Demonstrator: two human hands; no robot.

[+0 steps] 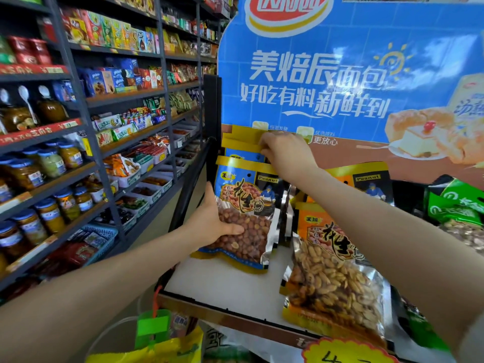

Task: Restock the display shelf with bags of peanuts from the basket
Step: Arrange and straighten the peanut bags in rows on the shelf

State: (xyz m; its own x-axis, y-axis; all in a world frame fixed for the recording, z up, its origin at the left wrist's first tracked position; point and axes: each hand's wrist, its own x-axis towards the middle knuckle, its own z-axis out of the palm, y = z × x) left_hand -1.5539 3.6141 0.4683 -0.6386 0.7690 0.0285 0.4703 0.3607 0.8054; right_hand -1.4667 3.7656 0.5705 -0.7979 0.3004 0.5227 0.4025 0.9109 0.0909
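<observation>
A blue-and-yellow bag of red-skinned peanuts [246, 213] stands at the front of a row on the white display shelf [222, 281]. My left hand [212, 218] grips its lower left side, thumb across the clear window. More blue bags [239, 142] stand behind it, and my right hand [284, 150] pinches the yellow top edge of one of them. To the right, an orange bag of peanuts [335, 265] leans forward at the shelf's front, with another orange bag [366, 179] behind it. The basket is not in view.
A blue bread advertising board [340, 74] backs the shelf. Black metal shelving [167, 74] with snacks and jars runs along the left. Green bags [455, 203] sit at the right. A yellow price tag [348, 352] and a green tag [153, 326] hang below the shelf edge.
</observation>
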